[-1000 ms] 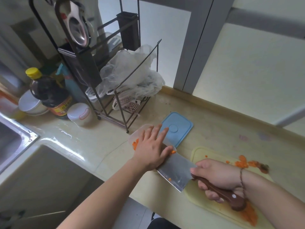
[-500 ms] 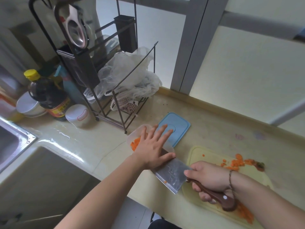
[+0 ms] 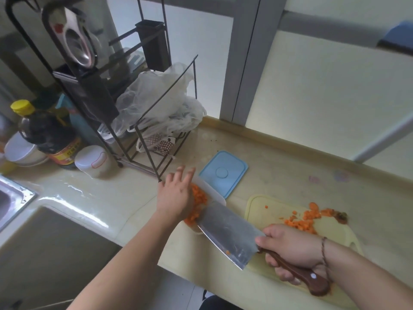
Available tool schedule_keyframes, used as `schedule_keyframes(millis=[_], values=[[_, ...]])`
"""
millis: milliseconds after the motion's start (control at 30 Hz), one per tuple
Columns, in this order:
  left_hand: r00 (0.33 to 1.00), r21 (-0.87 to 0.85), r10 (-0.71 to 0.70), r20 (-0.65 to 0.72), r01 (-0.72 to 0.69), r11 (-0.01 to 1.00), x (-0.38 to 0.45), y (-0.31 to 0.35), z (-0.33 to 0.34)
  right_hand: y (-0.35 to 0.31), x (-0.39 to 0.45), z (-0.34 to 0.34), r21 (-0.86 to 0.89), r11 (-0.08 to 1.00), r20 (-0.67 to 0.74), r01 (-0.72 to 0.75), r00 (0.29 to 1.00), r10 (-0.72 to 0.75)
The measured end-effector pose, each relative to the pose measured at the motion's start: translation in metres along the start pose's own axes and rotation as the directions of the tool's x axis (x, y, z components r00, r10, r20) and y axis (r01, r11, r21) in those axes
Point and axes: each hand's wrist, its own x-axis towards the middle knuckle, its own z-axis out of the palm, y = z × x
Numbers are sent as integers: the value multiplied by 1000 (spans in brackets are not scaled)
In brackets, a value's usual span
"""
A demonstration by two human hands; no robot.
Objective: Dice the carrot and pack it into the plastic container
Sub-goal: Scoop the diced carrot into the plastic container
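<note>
Presently, by descending size:

Worktop [image 3: 290, 166]: pale, running across the middle of the frame; carries everything below.

Cutting board [image 3: 263, 206]: lower right, pale yellow. A heap of diced carrot [image 3: 301, 222] remains on it, with a brownish scrap at its far end. Dicing looks finished; no whole carrot visible.

Cleaver [image 3: 225, 231]: centre, blade tilted over the container's near rim, one carrot bit stuck to it.

Right hand [image 3: 290, 249]: lower right, fingers wrapped round the cleaver's brown handle.

Left hand [image 3: 176, 195]: centre, fingers straight and spread, palm against the carrot beside the blade; gripping nothing.

Plastic container [image 3: 212, 191]: centre, translucent, partly filled with orange dice. Judged: packing roughly midway; the board's heap awaits transfer.

Blue lid [image 3: 223, 173]: just behind the container, off; closing not yet done.

Obscured: the container's near wall and fill depth, behind hand and blade; the board's near edge, under the right forearm.
</note>
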Motion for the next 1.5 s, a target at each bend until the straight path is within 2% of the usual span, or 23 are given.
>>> schedule_keyframes(millis=[67,200,367,567,667,733,833,900,933,1033,1133,1200,1267,1300,1400,1500], values=[[999,-38,-21,-31,20,999,-1,2,0,2,2,1,7,1000,-6,15,1000,-15],[999,-74,-34,16,35,997,-6,1,-1,10,2,2,28,997,-44,69,997,-68],[998,32,8,61,-10,999,-20,6,4,18,4,-1,44,990,-39,134,990,-132],[1000,9,-14,7,14,1000,-19,5,5,25,-6,-11,93,982,-22,166,986,-164],[994,-61,-94,-59,91,994,-22,5,6,30,-8,-12,26,970,-105,243,965,-239],[979,-113,-173,-104,161,980,-26,6,9,39,-10,-11,-77,944,-202,322,922,-331],[935,-193,-232,-269,184,964,-33,9,15,76,-13,-15,22,909,-352,416,854,-383],[884,-225,-221,-412,136,965,-40,21,17,118,-20,-27,-22,882,-505,471,756,-416],[861,-230,-171,-478,65,971,-44,32,16,142,-26,-35,-33,877,-572,480,710,-410],[816,-177,147,-560,-291,940,-59,84,25,220,-39,-56,96,872,-739,480,621,-260],[787,-176,470,-398,-569,803,-68,146,50,279,-37,-65,272,837,-854,475,520,-18],[766,-235,590,-254,-641,731,-66,186,71,302,-28,-66,341,830,-864,441,495,92],[763,-288,631,-139,-641,712,-55,222,86,315,-25,-67,339,849,-866,405,486,113],[765,-296,640,-78,-630,718,-48,236,92,316,-26,-66,342,860,-855,379,505,118],[750,-256,654,99,-616,745,-31,265,105,324,-20,-63,332,849,-850,410,520,81],[736,-207,661,145,-631,748,-25,272,116,325,-12,-56,296,861,-863,414,501,56]])
